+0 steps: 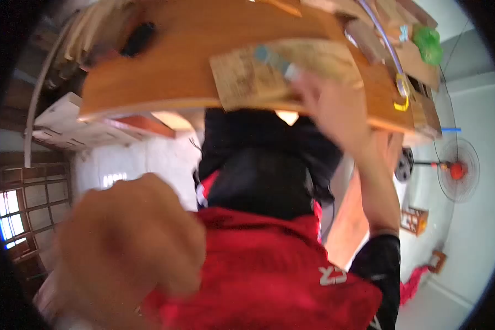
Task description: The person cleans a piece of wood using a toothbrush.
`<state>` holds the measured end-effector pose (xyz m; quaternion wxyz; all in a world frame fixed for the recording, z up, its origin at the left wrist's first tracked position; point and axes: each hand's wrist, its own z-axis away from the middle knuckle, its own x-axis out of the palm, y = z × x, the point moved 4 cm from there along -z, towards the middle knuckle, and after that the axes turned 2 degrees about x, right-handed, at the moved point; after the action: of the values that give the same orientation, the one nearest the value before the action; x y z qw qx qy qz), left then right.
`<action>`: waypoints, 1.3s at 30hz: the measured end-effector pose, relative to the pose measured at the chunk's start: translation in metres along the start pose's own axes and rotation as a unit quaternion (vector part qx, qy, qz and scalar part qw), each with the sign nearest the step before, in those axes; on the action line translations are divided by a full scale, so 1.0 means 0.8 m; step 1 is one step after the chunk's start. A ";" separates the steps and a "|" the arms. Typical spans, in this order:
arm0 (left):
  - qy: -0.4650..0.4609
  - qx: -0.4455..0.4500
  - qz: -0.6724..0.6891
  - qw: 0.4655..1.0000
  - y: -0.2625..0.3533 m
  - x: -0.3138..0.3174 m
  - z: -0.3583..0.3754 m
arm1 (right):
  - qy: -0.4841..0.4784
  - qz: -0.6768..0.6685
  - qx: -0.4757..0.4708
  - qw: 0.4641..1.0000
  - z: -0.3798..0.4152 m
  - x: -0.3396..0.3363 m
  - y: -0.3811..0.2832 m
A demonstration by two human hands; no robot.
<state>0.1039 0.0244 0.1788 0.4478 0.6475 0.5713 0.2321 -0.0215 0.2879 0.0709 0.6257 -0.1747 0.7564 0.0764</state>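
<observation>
My right hand (333,104) is over the right part of a flat wooden board (236,77) on the orange-brown table (187,55). Its fingers are closed on a small tube (275,59) with a teal end, blurred by motion. Close to the camera at the lower left, my left hand (132,236) is raised off the table with its fingers curled in. It is blurred, and whatever its fingers might hold is hidden.
A dark object (139,38) lies on the table's left part. Toward the right are a yellow tape measure (402,92), a green bag (428,45) and wooden pieces (364,41). A fan (456,169) stands beyond the table on the right.
</observation>
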 end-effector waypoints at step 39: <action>0.016 -0.068 -0.281 0.957 -0.262 -0.010 -0.014 | 0.016 0.012 -0.019 1.000 -0.025 0.007 0.002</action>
<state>-0.0185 0.0090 0.0089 0.5289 0.4250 0.7200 0.1458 -0.0416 0.2817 0.0696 0.6091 -0.1789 0.7668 0.0950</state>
